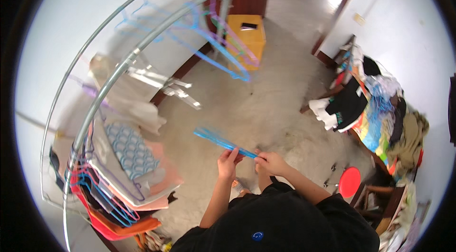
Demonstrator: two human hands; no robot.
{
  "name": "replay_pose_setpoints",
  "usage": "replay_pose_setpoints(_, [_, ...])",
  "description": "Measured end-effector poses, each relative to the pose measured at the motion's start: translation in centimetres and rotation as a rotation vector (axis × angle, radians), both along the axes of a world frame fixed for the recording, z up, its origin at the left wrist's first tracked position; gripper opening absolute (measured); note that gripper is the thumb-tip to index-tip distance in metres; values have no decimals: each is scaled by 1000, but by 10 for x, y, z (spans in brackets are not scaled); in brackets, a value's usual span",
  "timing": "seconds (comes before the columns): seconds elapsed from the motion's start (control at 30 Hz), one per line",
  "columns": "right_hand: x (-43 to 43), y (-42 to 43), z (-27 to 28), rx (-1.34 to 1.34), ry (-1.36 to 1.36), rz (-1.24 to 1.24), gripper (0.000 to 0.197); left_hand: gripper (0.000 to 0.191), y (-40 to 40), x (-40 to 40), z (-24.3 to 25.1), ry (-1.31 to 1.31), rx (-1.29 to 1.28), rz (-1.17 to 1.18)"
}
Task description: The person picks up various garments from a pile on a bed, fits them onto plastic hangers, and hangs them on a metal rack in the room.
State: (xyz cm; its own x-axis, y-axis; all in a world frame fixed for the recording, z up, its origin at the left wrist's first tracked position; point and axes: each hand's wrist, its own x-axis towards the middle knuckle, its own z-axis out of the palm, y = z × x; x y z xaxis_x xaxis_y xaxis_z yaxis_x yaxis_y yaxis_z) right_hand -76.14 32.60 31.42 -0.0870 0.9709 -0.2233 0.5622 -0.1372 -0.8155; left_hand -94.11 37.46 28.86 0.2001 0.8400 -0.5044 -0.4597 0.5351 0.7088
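Observation:
A long, narrow bundle of shiny blue material (215,138), perhaps plastic, stretches in front of my body above the floor. My left hand (228,164) pinches it near the middle between thumb and fingers. At its near right end, my right hand (272,163) grips it. The far left end sticks out free and is blurred, so I cannot tell exactly what the bundle is.
A metal clothes rack (133,54) curves along the left, with blue hangers (217,43) and hung clothes (131,150). A yellow box-like stand (245,40) holds a phone (249,26). Piled clothes (377,109) and a red stool (350,181) stand right.

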Motion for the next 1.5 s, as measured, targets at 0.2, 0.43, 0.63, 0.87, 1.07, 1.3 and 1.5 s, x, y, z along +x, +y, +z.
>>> replay_pose_setpoints(0.2, [61, -41, 30, 2, 28, -236, 23, 11, 1, 78, 19, 49, 142, -171])
replay_pose_setpoints(0.43, [214, -105, 25, 161, 144, -496, 21, 12, -12, 267, 47, 79, 288, -437])
replay_pose_setpoints(0.63, [366, -193, -5, 291, 60, -838, 21, 33, -65, 463, 45, 228, 364, -915])
replay_pose_setpoints(0.87, [491, -248, -30, 179, -68, -1320, 20, 34, -63, 584, 10, 337, 589, -1050])
replay_pose_setpoints(1.07, [572, -247, -61, 135, -65, -1457, 17, 27, -2, 645, -47, 477, 464, -996])
replay_pose_setpoints(1.3, [702, -224, -73, 205, 20, -1602, 21, 28, 47, 771, -95, 533, 654, -881])
replay_pose_setpoints(1.5, [846, -195, -57, 379, 334, -1651, 21, 29, 51, 835, -83, 556, 618, -902])
